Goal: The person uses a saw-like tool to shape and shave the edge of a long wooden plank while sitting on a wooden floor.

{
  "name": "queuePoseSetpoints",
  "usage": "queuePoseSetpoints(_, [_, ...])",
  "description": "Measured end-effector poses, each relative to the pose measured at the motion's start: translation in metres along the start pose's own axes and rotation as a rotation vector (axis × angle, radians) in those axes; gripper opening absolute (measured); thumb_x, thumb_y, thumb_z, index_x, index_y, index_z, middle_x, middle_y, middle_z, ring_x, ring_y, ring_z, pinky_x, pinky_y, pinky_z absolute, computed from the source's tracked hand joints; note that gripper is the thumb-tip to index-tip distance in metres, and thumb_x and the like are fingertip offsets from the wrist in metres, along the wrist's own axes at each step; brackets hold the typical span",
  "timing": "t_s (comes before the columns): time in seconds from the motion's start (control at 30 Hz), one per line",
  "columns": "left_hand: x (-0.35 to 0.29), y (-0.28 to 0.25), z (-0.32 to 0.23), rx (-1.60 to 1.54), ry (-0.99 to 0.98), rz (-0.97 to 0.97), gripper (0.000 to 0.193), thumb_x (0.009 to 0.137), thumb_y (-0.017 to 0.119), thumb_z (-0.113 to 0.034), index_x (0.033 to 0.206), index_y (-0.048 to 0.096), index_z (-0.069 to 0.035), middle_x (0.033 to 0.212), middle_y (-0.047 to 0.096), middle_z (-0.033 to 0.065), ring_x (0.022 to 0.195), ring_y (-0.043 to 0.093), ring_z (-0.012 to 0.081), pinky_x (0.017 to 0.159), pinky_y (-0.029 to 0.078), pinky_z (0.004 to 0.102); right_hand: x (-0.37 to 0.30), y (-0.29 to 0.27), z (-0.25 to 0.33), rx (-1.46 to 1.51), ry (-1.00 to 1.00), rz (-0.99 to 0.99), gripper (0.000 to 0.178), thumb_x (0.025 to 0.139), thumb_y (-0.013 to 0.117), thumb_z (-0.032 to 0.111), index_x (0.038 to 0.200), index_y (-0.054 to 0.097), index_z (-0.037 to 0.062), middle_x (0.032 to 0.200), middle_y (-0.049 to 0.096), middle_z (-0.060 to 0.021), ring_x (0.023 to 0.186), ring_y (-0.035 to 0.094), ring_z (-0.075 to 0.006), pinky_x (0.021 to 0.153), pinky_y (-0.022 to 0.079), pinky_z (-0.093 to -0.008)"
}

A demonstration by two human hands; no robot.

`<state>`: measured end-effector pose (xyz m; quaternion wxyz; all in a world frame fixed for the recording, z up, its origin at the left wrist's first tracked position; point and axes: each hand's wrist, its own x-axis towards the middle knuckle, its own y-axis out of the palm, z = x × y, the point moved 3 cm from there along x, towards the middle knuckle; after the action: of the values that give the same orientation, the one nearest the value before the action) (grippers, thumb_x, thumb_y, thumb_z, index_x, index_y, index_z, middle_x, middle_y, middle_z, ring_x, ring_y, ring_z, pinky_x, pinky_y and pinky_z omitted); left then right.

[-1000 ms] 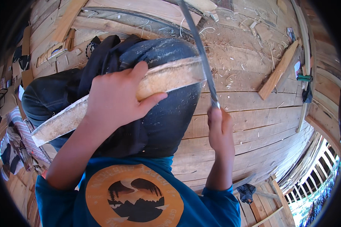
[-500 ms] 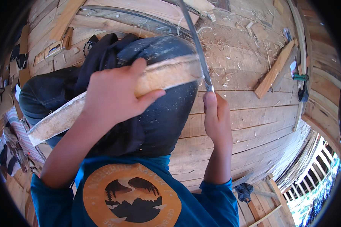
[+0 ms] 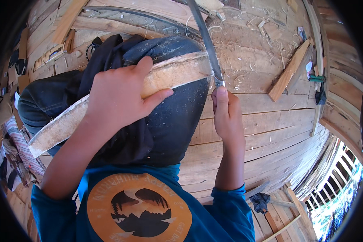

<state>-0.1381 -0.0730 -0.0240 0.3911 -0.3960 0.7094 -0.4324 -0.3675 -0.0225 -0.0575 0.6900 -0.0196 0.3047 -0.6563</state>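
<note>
One person, seen from above, seated on a plank floor [image 3: 270,133] with one raised knee in dark dusty trousers [image 3: 177,117]. Two hands in view. Left hand [image 3: 119,94] clamps down on one long pale wooden stave [image 3: 173,72] lying across the knee: fingers wrapped over the top, thumb pressed along the near side, closed tight on it. The stave runs from low near the floor's left edge, up and right to just past the knee; its surface is rough, freshly cut, bark edge showing along the top. Right hand [image 3: 226,115] is fisted around the handle of one long dark blade [image 3: 205,38], fingers curled shut, thumb pointing up along the grip. The blade rises steeply toward the floor's far edge, and its lower part touches the stave's right end. One blue shirt [image 3: 149,201] with a round orange print fills the bottom of the view. Pale shavings [image 3: 246,48] are scattered over the planks beyond the knee, too many to count. One short loose board [image 3: 288,72] lies tilted toward the floor's right edge, well apart from both hands. One dark cloth lump [image 3: 261,201] sits near the right elbow.
</note>
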Motion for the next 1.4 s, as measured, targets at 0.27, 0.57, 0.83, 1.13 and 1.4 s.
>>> queuePoseSetpoints(0.27, [0.002,0.001,0.003,-0.026,-0.023,0.038,0.056,0.079,0.071,-0.055,0.102,0.058,-0.006,0.066,0.063,0.0146,0.063,0.066,0.0343,0.055,0.051,0.0426,-0.086,-0.027,-0.043,0.034,0.158,0.021,0.044,0.104,0.040,0.034,0.082,0.051,-0.0024,0.060,0.038,-0.0082,0.056,0.036,-0.0136,0.051,0.033,-0.0359])
queuePoseSetpoints(0.57, [0.001,0.003,0.001,-0.019,0.029,-0.014,0.052,0.080,0.071,-0.053,0.098,0.056,-0.006,0.068,0.064,0.0131,0.066,0.067,0.0339,0.057,0.052,0.0416,-0.014,-0.002,-0.008,-0.002,-0.015,-0.009,0.051,0.105,0.034,0.045,0.076,0.049,0.0050,0.061,0.038,0.0038,0.055,0.032,-0.0058,0.049,0.025,-0.0261])
queuePoseSetpoints(0.83, [0.003,-0.001,0.005,-0.022,0.003,0.023,0.054,0.079,0.071,-0.056,0.098,0.057,-0.007,0.063,0.062,0.0132,0.059,0.066,0.0320,0.054,0.051,0.0408,-0.071,-0.022,-0.033,0.044,0.140,0.037,0.041,0.104,0.040,0.032,0.084,0.054,-0.0016,0.060,0.039,-0.0127,0.054,0.038,-0.0160,0.052,0.033,-0.0360])
queuePoseSetpoints(1.13, [0.004,0.001,-0.001,-0.001,0.005,0.026,0.054,0.079,0.071,-0.055,0.098,0.056,-0.007,0.065,0.063,0.0146,0.064,0.067,0.0344,0.055,0.051,0.0413,-0.019,-0.009,-0.009,0.008,0.064,0.046,0.041,0.104,0.042,0.031,0.087,0.054,-0.0042,0.061,0.042,-0.0128,0.055,0.040,-0.0181,0.053,0.035,-0.0375])
queuePoseSetpoints(1.4, [0.005,-0.002,0.003,-0.016,-0.024,0.042,0.052,0.081,0.069,-0.054,0.097,0.056,-0.007,0.064,0.062,0.0141,0.063,0.066,0.0341,0.055,0.051,0.0416,-0.071,-0.027,-0.037,-0.008,0.186,0.033,0.041,0.104,0.041,0.032,0.085,0.054,-0.0022,0.059,0.040,-0.0097,0.056,0.038,-0.0151,0.052,0.034,-0.0374])
